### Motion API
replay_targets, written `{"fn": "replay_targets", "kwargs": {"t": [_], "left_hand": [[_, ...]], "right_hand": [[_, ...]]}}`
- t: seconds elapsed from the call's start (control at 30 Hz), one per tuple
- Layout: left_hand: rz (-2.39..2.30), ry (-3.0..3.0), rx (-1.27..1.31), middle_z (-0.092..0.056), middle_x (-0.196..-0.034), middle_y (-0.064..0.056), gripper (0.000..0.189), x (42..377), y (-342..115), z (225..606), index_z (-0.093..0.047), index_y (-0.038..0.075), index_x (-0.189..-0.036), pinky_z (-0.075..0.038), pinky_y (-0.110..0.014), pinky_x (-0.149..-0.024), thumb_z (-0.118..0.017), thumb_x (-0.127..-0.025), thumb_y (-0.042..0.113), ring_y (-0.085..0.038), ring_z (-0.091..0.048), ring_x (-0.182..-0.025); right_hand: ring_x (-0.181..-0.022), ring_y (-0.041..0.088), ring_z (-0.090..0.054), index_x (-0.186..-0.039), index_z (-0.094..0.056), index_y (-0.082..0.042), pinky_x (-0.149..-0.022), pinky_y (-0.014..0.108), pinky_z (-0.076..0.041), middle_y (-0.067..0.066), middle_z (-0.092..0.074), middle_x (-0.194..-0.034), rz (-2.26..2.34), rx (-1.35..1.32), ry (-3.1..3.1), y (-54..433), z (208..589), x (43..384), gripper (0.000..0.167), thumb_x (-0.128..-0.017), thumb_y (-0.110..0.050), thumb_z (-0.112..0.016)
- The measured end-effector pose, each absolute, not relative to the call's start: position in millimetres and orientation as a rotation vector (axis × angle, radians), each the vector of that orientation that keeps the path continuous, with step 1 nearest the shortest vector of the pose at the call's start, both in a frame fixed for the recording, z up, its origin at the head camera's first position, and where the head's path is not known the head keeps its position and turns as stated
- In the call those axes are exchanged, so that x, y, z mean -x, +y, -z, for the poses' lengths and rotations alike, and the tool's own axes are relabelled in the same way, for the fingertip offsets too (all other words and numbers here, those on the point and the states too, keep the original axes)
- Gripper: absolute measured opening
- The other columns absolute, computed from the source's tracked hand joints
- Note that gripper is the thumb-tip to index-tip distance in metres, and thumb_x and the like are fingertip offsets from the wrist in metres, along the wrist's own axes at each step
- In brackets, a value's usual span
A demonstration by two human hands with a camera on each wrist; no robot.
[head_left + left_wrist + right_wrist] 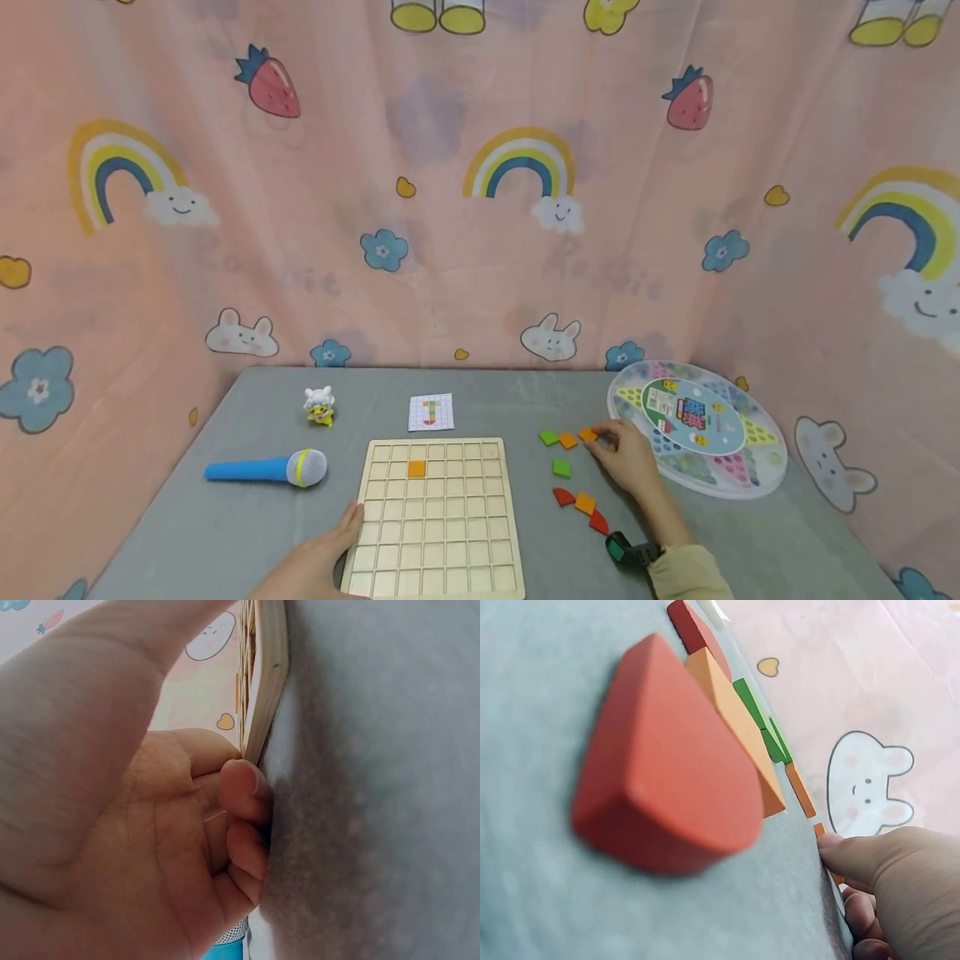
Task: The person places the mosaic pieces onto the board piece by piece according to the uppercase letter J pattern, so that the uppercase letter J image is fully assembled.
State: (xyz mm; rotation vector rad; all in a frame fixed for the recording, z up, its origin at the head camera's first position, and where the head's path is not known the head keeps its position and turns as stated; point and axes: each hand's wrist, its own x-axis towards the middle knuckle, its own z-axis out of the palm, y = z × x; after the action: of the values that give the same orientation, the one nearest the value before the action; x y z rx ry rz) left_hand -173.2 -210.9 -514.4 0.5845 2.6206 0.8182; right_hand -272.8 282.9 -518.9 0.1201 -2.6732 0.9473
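At two o'clock from wooden grid board [435, 529], pinching orange tile [587, 434] between thumb and fingertips of right hand [628, 458]; cannot tell whether lifted. At board's eight o'clock edge, gripping with curled fingers of left hand [318, 557]; cannot see thumb whole, cut off at six o'clock in head view.

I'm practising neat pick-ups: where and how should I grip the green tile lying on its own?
Probably by two opposite side edges, from above and the right: the green tile lies flat, is thin and sits apart from its neighbours; the right hand is on that side.
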Motion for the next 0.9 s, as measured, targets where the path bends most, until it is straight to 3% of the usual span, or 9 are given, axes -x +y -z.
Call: {"fn": "replay_targets", "kwargs": {"t": [0.1,0.5,0.9], "left_hand": [[-0.823,2.651,-0.547,-0.027,-0.169,-0.032,0.119,166,-208,506,-0.028,-0.011,-0.162,-0.054,-0.063,-0.095,-0.090,-0.082,0.052,-0.055,-0.058,-0.130],[-0.829,2.616,-0.501,-0.026,-0.169,-0.032,0.119,168,-207,500,-0.028,-0.010,-0.162,-0.053,-0.065,-0.096,-0.091,-0.082,0.051,-0.055,-0.057,-0.131],[-0.796,2.620,-0.509,-0.029,-0.168,-0.033,0.122,172,-208,506,-0.029,-0.011,-0.161,-0.054,-0.062,-0.095,-0.093,-0.078,0.051,-0.054,-0.057,-0.132]], "right_hand": [[-0.068,0.014,-0.050,-0.109,-0.077,0.002,-0.062,0.027,-0.042,0.017,-0.066,-0.102,-0.956,-0.110,-2.680,283,516,273,0.021,-0.093,-0.011,-0.082],[-0.066,0.013,-0.049,-0.116,-0.075,0.004,-0.061,0.027,-0.040,0.012,-0.064,-0.096,-0.976,-0.089,-2.696,284,516,274,0.024,-0.097,-0.010,-0.078],[-0.066,0.013,-0.050,-0.120,-0.075,0.003,-0.062,0.027,-0.042,0.014,-0.069,-0.101,-0.956,-0.077,-2.715,285,519,273,0.026,-0.099,-0.012,-0.077]]}}
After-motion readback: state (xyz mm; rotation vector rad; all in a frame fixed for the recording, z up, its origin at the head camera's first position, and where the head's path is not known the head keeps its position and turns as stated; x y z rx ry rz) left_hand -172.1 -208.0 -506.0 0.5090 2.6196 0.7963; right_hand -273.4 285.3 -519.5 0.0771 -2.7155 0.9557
